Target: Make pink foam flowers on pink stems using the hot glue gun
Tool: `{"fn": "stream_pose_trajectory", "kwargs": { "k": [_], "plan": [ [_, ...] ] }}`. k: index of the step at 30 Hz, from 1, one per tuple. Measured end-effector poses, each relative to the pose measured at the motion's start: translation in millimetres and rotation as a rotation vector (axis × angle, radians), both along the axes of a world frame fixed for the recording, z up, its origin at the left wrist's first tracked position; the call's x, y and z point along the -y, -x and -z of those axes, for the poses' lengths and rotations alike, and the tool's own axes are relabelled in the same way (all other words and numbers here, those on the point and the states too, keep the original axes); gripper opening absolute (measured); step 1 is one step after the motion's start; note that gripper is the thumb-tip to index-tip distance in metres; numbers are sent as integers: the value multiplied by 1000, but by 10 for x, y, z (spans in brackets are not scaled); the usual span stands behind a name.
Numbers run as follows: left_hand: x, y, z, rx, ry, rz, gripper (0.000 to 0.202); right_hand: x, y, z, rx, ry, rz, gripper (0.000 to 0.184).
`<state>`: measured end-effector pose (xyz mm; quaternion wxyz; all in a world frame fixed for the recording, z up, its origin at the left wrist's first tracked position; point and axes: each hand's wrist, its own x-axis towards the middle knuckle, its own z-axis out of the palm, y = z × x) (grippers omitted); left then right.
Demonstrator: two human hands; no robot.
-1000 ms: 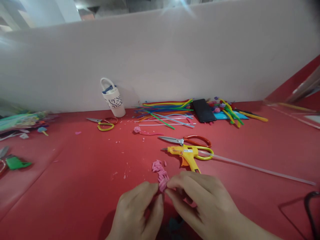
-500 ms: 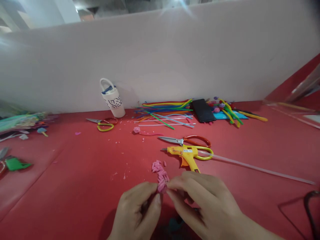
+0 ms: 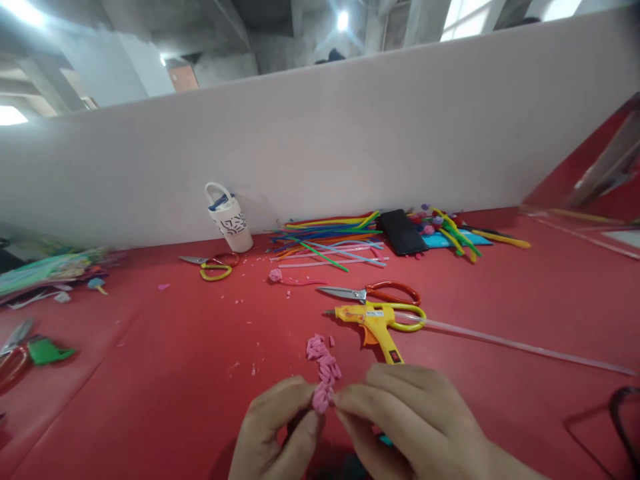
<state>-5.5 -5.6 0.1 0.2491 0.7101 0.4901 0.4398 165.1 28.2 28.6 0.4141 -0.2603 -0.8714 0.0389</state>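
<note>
At the bottom centre my left hand (image 3: 273,433) and my right hand (image 3: 405,420) pinch a small pink foam piece (image 3: 321,399) between their fingertips, just above the red table. Both hands are closed on it. A little pile of pink foam bits (image 3: 323,357) lies right behind the fingers. A yellow glue gun (image 3: 375,320) lies just beyond my right hand, with red-handled scissors (image 3: 373,292) behind it.
A white cup with a handle (image 3: 227,217) stands by the white partition. Yellow-handled scissors (image 3: 213,267), coloured sticks (image 3: 325,240), a black phone (image 3: 400,232), pipe cleaners (image 3: 457,233) and a long clear glue stick (image 3: 520,345) lie around. Paper scraps (image 3: 45,270) sit far left.
The camera has tilted up, so the scene sits lower in the picture. Both hands keep pinching the pink piece, which now shows a little more between the fingertips.
</note>
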Motion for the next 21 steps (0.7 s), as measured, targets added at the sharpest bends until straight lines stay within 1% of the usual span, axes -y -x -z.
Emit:
{"fn": "stream_pose_trajectory", "kwargs": {
  "k": [4, 9, 12, 17, 21],
  "plan": [
    [-5, -13, 14, -81, -43, -24, 21, 2, 8, 15, 8, -36, 3, 26],
    [2, -28, 13, -179, -82, -51, 23, -20, 22, 19, 21, -26, 5, 27],
    [1, -29, 24, -222, -91, -65, 23, -23, 18, 27, 34, -34, 14, 29],
    [-3, -12, 77, -274, -128, -74, 22, -30, 11, 35, 77, -93, -2, 30],
    [12, -6, 84, -310, -183, -94, 22, -51, 13, 41, 85, -78, -4, 30]
  ]
}}
